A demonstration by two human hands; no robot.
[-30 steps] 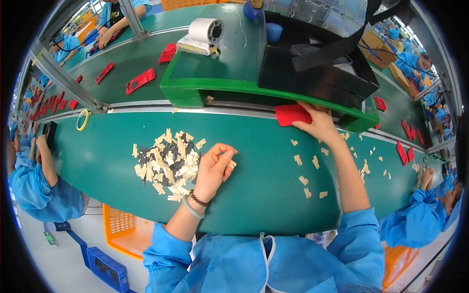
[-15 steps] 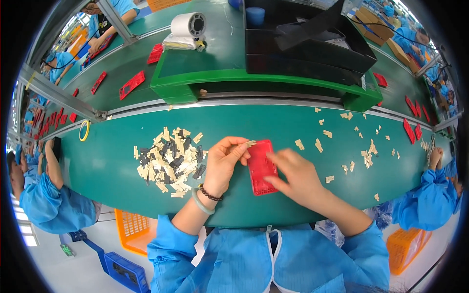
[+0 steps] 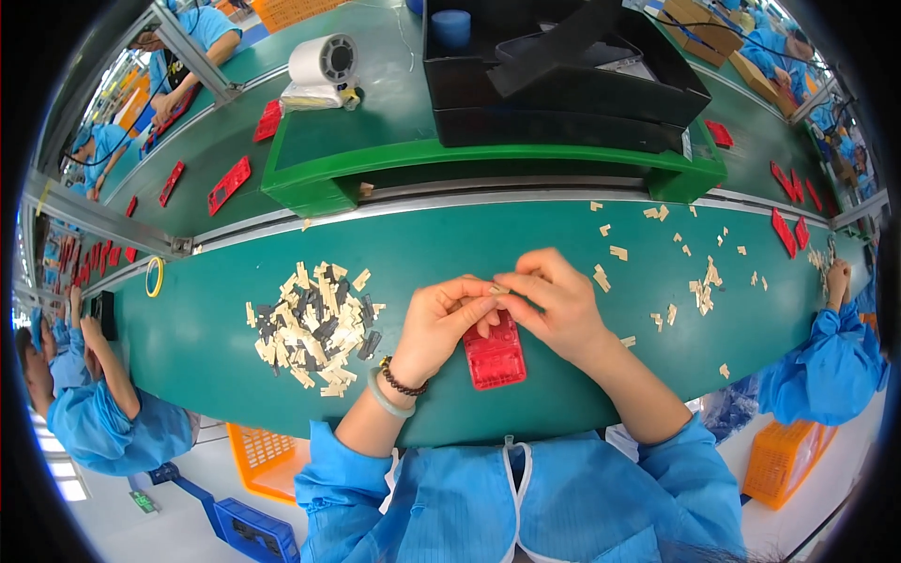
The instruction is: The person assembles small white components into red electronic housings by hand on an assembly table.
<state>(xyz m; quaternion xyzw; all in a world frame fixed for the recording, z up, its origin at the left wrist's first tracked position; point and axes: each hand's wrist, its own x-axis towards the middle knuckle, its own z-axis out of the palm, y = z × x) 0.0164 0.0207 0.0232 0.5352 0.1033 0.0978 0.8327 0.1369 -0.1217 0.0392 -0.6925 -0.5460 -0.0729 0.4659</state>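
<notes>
My green table (image 3: 202,333): flat cream and black strips (image 3: 314,325) heaped left, cream pieces (image 3: 704,296) strewn toward right edge, thin yellow ring (image 3: 160,277) by far edge.

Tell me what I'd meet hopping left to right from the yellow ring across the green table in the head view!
Yellow ring, pile of cream and black pieces, left hand, red case, right hand, scattered cream pieces, co-worker's hand.

Bare table (image 3: 422,246) stretches forward to the green shelf (image 3: 394,161); a parts pile (image 3: 314,324) obstructs leftward
</notes>
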